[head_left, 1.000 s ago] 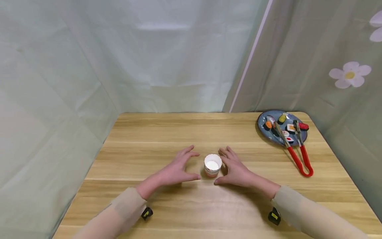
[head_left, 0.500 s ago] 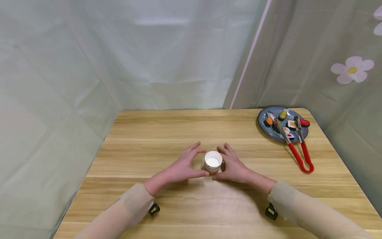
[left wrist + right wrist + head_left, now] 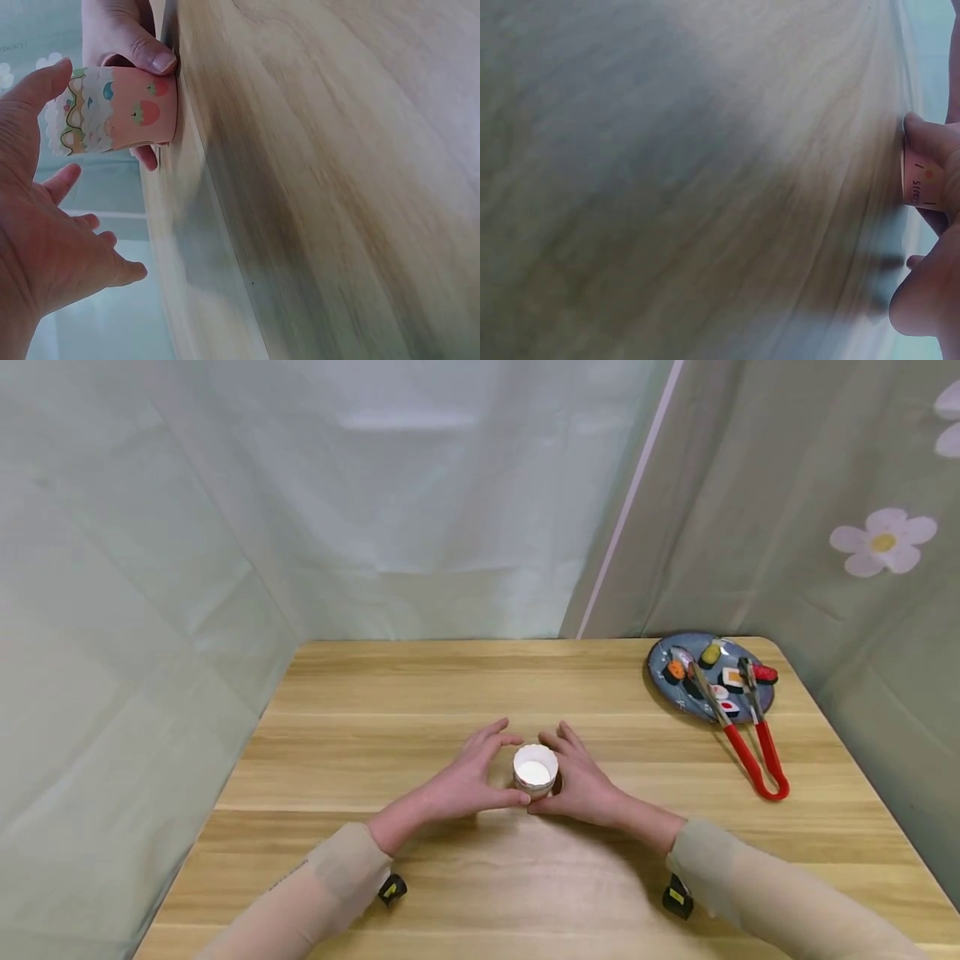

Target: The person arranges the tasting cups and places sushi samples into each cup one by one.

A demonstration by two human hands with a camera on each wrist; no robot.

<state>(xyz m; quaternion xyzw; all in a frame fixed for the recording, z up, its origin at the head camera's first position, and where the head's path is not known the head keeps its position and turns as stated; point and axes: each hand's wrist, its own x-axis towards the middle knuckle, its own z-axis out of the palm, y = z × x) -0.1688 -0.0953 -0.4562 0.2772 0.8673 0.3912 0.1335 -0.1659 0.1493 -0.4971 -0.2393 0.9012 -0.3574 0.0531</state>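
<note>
A small pink-and-white paper cup (image 3: pixel 532 791) with a scalloped rim stands upright on the wooden table, between both hands. Strawberry prints show on its side (image 3: pixel 142 112) in the left wrist view. My right hand (image 3: pixel 588 787) holds the cup low down, thumb on the near side and fingers around the far side. My left hand (image 3: pixel 472 781) is spread around the cup's left side, its thumb tip close to the wall near the rim and its other fingers extended apart from it. In the right wrist view only part of the pink cup (image 3: pixel 921 184) shows behind fingers.
At the back right lies a blue plate (image 3: pixel 678 700) with several sushi-shaped pieces. Tongs (image 3: pixel 768 768) with red handles rest across it, handles reaching onto the table. Pale green curtains (image 3: pixel 420 527) hang behind and beside the table.
Both hands have drawn inward around the cup, the left hand moving right. The right hand has come to grip the cup, which stays in about the same place.
</note>
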